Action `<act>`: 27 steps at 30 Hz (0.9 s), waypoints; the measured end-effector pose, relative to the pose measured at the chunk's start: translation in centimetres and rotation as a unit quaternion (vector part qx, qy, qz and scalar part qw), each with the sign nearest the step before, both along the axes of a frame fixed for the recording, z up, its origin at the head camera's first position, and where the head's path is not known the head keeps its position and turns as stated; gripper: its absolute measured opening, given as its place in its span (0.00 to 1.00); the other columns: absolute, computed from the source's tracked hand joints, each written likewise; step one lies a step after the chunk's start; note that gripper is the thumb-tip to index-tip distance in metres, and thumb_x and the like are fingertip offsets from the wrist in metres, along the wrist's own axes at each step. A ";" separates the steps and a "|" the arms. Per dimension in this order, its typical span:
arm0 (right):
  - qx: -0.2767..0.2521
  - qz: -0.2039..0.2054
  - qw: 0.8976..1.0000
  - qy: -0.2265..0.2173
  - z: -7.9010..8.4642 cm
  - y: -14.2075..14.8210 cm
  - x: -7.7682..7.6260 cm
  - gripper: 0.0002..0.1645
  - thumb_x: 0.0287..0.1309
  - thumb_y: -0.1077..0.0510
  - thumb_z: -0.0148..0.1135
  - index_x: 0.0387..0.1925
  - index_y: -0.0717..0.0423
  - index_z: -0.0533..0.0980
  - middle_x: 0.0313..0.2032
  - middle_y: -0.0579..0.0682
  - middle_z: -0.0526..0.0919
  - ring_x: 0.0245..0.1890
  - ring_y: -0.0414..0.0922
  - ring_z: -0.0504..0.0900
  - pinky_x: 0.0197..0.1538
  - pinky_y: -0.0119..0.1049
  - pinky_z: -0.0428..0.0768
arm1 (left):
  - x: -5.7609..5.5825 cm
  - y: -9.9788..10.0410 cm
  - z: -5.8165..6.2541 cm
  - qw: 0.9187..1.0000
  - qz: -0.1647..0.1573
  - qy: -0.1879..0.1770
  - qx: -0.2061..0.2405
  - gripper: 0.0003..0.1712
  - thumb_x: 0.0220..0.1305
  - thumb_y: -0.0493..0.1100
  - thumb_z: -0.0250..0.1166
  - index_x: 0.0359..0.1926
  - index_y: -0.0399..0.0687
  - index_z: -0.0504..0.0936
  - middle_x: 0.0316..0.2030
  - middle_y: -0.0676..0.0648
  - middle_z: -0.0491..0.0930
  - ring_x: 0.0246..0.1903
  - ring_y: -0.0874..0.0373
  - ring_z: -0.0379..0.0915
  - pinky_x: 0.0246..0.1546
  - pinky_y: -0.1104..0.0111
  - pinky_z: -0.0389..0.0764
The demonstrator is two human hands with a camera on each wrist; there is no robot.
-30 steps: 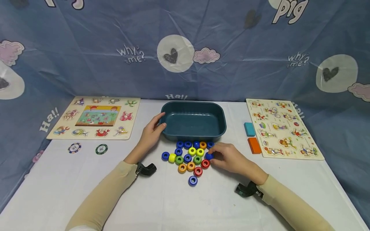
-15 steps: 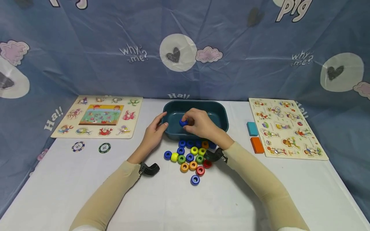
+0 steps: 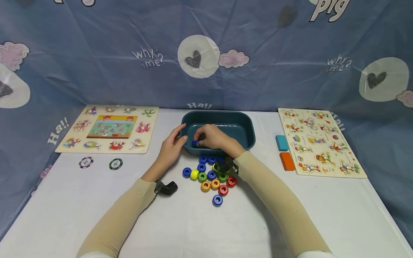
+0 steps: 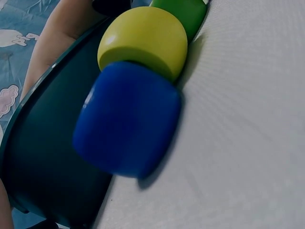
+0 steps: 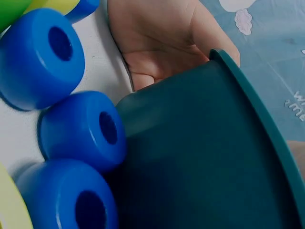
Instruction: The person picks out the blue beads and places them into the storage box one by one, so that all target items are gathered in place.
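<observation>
A dark green plastic bin (image 3: 240, 125) stands at the far middle of the table. My left hand (image 3: 170, 147) holds its left end, thumb over the rim; the right wrist view shows that palm (image 5: 162, 52) close against the bin's outer wall. Inside the bin, toward its left side, my right hand (image 3: 213, 137) pinches a blue bead (image 3: 195, 142), partly hidden by the fingers. In front of the bin lie several beads with holes, among them a yellow bead (image 3: 194, 174), a green bead (image 3: 202, 177), an orange bead (image 3: 205, 186) and a red bead (image 3: 223, 190).
A sea-animal puzzle board (image 3: 111, 127) lies at the left, with two poker chips, one dark-rimmed (image 3: 115, 164), before it. At the right are another puzzle board (image 3: 319, 143), a light-blue block (image 3: 282, 143) and an orange block (image 3: 287, 161). A patterned cloth (image 3: 277, 82) hangs behind.
My right hand took hold of a blue bead at the right of the group, carried it over the bin, then moved left and lower inside. The left hand stays at the bin.
</observation>
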State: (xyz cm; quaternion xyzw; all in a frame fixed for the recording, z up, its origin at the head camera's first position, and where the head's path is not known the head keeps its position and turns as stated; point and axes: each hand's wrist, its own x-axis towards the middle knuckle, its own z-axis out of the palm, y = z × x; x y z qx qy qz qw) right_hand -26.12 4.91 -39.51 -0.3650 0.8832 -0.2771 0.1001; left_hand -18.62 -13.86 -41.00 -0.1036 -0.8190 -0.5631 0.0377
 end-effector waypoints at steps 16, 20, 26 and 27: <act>-0.169 0.126 0.962 0.173 1.6 -0.7 8.2 0.05 0.57 0.57 0.67 0.34 0.55 0.82 0.31 0.48 0.84 0.28 0.38 0.78 0.33 0.23 0.77 | -2.0 -1.0 -3.3 1.000 0.004 0.029 -0.009 0.28 0.73 0.46 0.53 0.72 0.55 0.64 0.70 0.43 0.65 0.63 0.46 0.70 0.62 0.52 0.72; -0.030 0.144 0.974 0.172 0.2 -1.1 9.8 0.09 0.57 0.51 0.68 0.35 0.51 0.83 0.33 0.45 0.83 0.33 0.36 0.80 0.39 0.23 0.78 | -1.9 -1.1 -3.3 0.999 0.009 0.032 -0.011 0.28 0.73 0.45 0.54 0.71 0.54 0.64 0.70 0.43 0.66 0.60 0.48 0.72 0.59 0.56 0.75; 0.036 0.118 0.977 0.173 -0.6 -1.2 10.3 0.11 0.53 0.49 0.71 0.35 0.50 0.83 0.34 0.44 0.82 0.35 0.37 0.80 0.42 0.28 0.80 | -1.5 -0.8 -2.6 1.000 0.003 0.015 -0.015 0.28 0.73 0.44 0.53 0.72 0.50 0.63 0.69 0.40 0.66 0.47 0.49 0.75 0.42 0.71 0.74; 0.035 0.119 0.978 0.170 -0.6 -1.2 10.3 0.11 0.53 0.49 0.71 0.35 0.50 0.83 0.35 0.44 0.82 0.35 0.37 0.80 0.42 0.28 0.81 | -1.2 -0.7 -2.2 1.000 0.003 0.010 -0.015 0.28 0.73 0.43 0.52 0.72 0.48 0.63 0.69 0.39 0.66 0.49 0.48 0.75 0.43 0.71 0.73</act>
